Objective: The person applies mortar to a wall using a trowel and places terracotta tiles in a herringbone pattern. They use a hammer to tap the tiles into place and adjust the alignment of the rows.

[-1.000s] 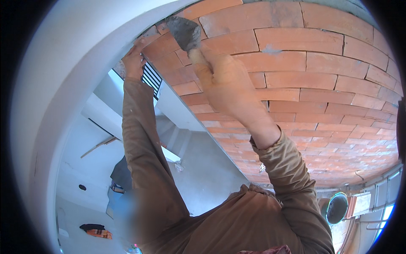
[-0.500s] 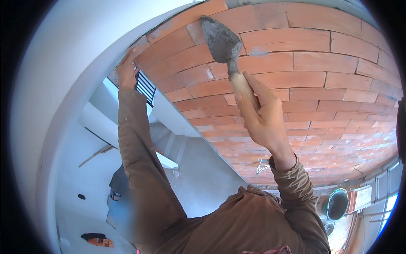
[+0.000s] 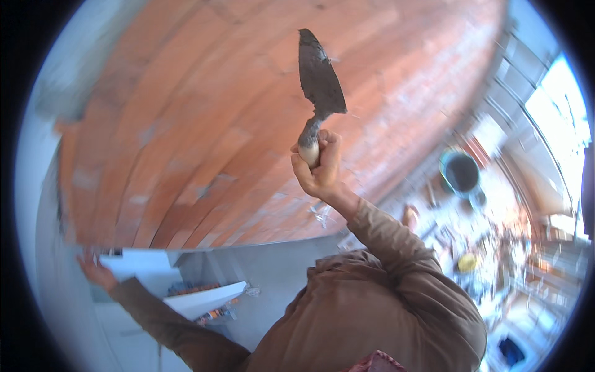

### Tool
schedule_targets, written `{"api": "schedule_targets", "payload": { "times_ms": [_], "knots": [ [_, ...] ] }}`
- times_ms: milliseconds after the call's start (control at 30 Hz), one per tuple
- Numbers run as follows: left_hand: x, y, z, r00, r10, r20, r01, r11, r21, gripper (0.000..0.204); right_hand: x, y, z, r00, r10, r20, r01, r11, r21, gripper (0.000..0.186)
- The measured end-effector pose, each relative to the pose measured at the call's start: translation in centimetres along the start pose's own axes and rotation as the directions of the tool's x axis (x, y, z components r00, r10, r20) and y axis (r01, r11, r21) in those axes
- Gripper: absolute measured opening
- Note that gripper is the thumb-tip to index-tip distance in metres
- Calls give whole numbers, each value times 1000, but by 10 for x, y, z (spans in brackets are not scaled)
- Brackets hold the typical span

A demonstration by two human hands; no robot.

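My right hand (image 3: 319, 166) is closed round the pale wooden handle of a pointed trowel (image 3: 320, 77). Its blade, coated in dark grey mortar, points upward in front of the red brick wall (image 3: 248, 118). My left hand (image 3: 96, 271) reaches out to the far left, at the end edge of the brickwork. Its fingers look stretched out against that edge, with nothing visible in them, though their tips are blurred. Both arms are in brown sleeves.
A round bucket (image 3: 462, 173) with a dark inside stands on the littered floor at right, near a bright window (image 3: 561, 102). A yellow object (image 3: 467, 262) lies among the debris. Below the wall's left end is a white ledge (image 3: 207, 300).
My view has swung toward the right, bringing the bucket and littered floor further in. The trowel's blade has turned and stands more upright. My left hand stays by the wall's end edge.
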State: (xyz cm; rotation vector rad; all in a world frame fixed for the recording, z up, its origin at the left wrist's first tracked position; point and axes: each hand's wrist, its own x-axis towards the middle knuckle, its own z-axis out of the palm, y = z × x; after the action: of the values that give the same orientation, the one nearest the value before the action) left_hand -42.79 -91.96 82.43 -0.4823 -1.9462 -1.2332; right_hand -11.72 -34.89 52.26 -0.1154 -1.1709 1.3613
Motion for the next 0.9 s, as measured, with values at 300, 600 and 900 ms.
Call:
{"api": "schedule_targets", "payload": {
  "times_ms": [300, 600, 900],
  "knots": [
    [-245, -152, 43, 910, -277, 309, -269, 173, 947, 54, -110, 127, -284, 715, 215, -665, -669, 485, -563, 38],
    [-664, -83, 292, -552, -538, 636, -206, 828, 522, 53, -284, 105, -537, 76, 253, -964, -878, -441, -185, 39],
    [-930, 208, 522, -797, 115, 593, 121, 992, -31, 62, -289, 163, -733, 358, 149, -922, -775, -504, -382, 34]
  ]
}}
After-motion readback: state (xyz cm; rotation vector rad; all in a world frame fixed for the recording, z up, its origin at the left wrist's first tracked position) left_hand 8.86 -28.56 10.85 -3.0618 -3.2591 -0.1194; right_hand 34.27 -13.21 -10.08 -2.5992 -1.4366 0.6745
